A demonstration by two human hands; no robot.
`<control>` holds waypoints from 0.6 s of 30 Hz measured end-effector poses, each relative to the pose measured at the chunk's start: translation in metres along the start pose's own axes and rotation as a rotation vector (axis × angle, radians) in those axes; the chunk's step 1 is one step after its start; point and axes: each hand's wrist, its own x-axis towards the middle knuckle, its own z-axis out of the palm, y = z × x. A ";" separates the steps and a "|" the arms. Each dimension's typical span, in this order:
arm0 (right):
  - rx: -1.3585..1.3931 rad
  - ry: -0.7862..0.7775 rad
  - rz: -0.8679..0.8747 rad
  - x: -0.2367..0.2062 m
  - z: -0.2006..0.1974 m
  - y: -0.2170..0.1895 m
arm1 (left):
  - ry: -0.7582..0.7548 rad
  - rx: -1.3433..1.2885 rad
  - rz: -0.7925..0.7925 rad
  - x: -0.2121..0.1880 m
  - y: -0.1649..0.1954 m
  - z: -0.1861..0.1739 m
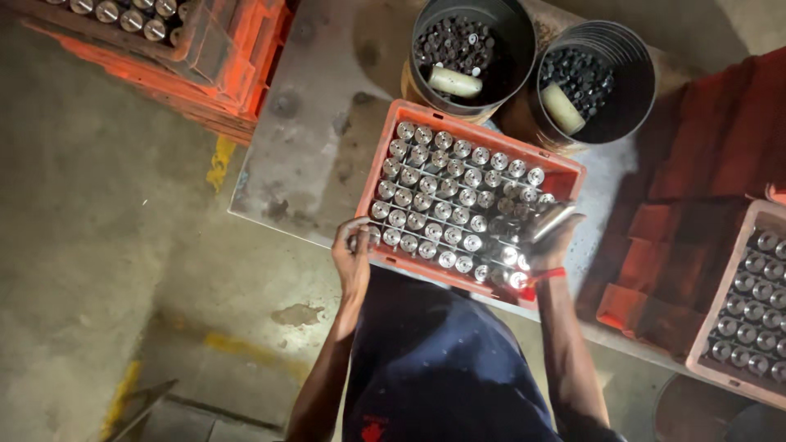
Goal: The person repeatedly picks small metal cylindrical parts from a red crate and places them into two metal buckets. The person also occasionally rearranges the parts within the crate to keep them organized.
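Right hand [550, 245] fingers are wrapped round a shiny metal cylinder [550, 221], held just above the crate's [458, 123] near right corner. Left hand [354, 250] fingers curl over the crate's near left rim, gripping it. The crate, on the counter [303, 155], looks nearly full, rows of bright round-topped cylinders packed upright; little room seems left. Two black buckets [634, 65] stand behind.

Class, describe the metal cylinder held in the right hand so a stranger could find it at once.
Start at the orange crate on the grey table, packed with rows of upright metal cylinders. At its near right corner, the right hand grips the metal cylinder. Unlike its neighbours, it is lifted above the rows and tilted on its side.
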 end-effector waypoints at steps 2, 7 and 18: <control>-0.411 0.213 -0.145 -0.009 0.003 0.015 | -0.050 -0.013 -0.037 0.001 -0.001 0.001; -1.772 0.356 -0.677 -0.009 0.041 -0.005 | -0.125 -0.054 -0.049 0.004 0.004 -0.002; -1.958 0.246 -0.787 -0.041 0.076 0.018 | -0.068 0.169 0.094 0.015 0.028 -0.012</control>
